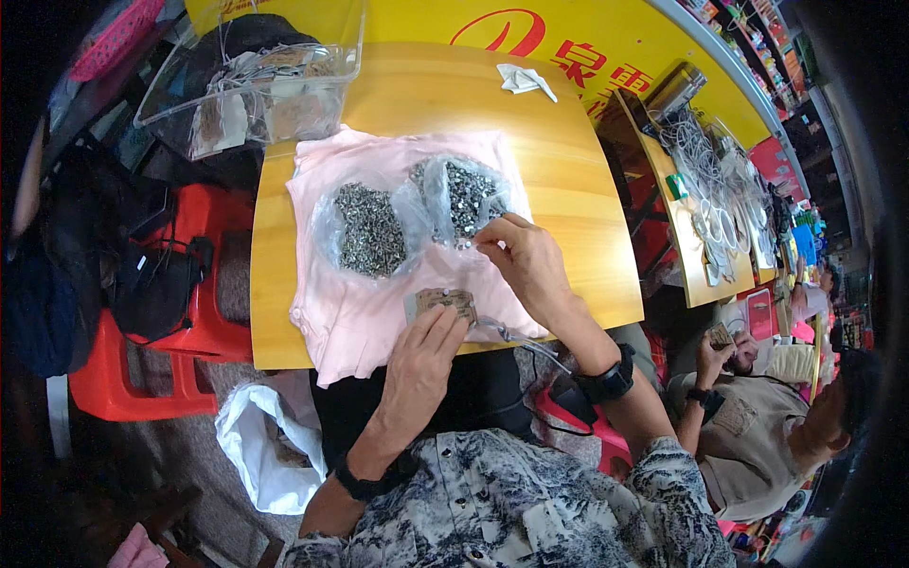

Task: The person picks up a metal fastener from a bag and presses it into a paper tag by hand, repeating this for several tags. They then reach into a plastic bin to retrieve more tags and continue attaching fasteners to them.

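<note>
My left hand (415, 369) rests at the near edge of the pink cloth (355, 327), its fingers pressed together on a small brown card-like piece (447, 301). A small shiny bit sits on that piece. Farther right, my right hand (530, 265) is closed in a pinch beside a clear plastic bag (438, 222) of small shiny metal parts (466, 194). What the pinch holds is too small to make out. To the left, a second open bag contains a heap of similar metal parts (369, 232). Grey cord (530, 343) lies near the brown piece, under my right wrist.
Beneath the cloth is a wooden table (573, 189). A clear bin (346, 90) of corded brown pieces stands back left; crumpled tissue (524, 81) lies at the back. Red stools (142, 379) and a white sack (248, 454) are at left. A person (748, 426) sits at right, near a cable-covered table.
</note>
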A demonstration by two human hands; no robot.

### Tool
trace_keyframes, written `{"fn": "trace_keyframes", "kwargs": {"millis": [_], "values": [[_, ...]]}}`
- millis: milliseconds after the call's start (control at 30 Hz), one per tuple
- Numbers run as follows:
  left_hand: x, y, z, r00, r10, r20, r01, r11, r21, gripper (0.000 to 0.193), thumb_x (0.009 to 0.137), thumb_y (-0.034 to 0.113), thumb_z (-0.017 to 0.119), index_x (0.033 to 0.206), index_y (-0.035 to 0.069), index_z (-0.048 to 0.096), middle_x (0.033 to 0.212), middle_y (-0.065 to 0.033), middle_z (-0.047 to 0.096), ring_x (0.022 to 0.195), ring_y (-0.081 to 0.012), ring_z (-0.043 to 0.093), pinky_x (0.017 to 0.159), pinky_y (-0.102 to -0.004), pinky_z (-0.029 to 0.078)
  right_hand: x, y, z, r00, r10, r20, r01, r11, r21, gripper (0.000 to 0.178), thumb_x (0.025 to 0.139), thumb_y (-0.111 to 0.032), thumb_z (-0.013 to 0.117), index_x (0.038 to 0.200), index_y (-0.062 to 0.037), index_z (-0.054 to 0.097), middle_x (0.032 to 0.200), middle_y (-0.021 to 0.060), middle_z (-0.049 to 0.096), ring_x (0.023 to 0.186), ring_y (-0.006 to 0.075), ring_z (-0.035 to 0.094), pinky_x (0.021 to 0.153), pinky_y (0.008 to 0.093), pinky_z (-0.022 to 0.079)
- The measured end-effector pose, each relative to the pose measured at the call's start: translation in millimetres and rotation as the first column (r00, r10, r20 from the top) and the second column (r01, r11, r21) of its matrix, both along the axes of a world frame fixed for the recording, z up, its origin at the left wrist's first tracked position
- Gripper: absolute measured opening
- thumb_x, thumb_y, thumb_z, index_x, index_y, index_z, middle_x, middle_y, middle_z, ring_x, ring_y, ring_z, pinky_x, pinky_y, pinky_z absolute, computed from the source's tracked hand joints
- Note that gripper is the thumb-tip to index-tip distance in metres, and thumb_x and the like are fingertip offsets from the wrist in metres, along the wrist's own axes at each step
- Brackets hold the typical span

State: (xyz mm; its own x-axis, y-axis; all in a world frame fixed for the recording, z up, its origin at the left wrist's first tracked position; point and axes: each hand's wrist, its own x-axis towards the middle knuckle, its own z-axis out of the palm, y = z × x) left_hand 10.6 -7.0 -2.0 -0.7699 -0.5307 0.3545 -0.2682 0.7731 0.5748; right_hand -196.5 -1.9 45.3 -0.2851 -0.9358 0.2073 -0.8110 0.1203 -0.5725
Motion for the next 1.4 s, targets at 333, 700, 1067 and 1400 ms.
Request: {"fn": "trace_keyframes", "kwargs": {"millis": [333,700,1067,1400], "values": [[1.5,-0.5,2.2,0.999,-0.006,0.045,0.004,0.999,0.044,0.042,0.081,0.001,0.056,0.123,-0.001,0.057,0.128,-0.0147,0.055,0.124,-0.0298,0.048,0.101,-0.0423,0.042,-5.0,-15.7,-22.3,0.999,0.018,-0.034,-0.018,1.0,0.018,0.01,0.08,-0.007,0.069,0.089,-0.0046,0.067,0.085,0.0096,0.064,0.072,0.0282,0.063,0.065,0.0348,0.05],[7.2,2.8,3.6,0.988,0.101,0.12,-0.097,0.995,-0.033,0.046,0.081,0.003,0.056,0.126,0.007,0.059,0.13,-0.0192,0.051,0.125,-0.0341,0.047,0.1,-0.0425,0.043,11.8,-9.9,0.4,1.0,0.016,0.002,-0.016,0.998,0.064,0.009,0.081,-0.008,0.068,0.088,-0.0042,0.064,0.086,0.0138,0.063,0.077,0.0346,0.064,0.066,0.0401,0.051],[8.7,1.0,6.2,0.995,0.068,0.068,-0.069,0.997,0.022,0.034,0.081,0.006,0.061,0.115,0.008,0.066,0.127,-0.0173,0.053,0.124,-0.0334,0.049,0.099,-0.0439,0.044,39.5,-3.7,-15.2,0.908,0.256,0.331,-0.3,0.95,0.089,0.008,0.085,-0.008,0.067,0.09,-0.0019,0.066,0.091,0.0093,0.06,0.077,0.0234,0.064,0.069,0.0318,0.052],[10.2,-0.5,6.0,0.993,0.037,0.114,-0.04,0.999,0.023,0.047,0.082,0.007,0.055,0.129,0.007,0.058,0.129,-0.0169,0.05,0.128,-0.0307,0.045,0.104,-0.0395,0.042,41.0,-11.3,-12.6,0.909,0.214,0.357,-0.282,0.948,0.15,0.01,0.084,-0.01,0.067,0.087,-0.0013,0.067,0.085,0.0106,0.061,0.075,0.0268,0.064,0.068,0.0347,0.051]]}}
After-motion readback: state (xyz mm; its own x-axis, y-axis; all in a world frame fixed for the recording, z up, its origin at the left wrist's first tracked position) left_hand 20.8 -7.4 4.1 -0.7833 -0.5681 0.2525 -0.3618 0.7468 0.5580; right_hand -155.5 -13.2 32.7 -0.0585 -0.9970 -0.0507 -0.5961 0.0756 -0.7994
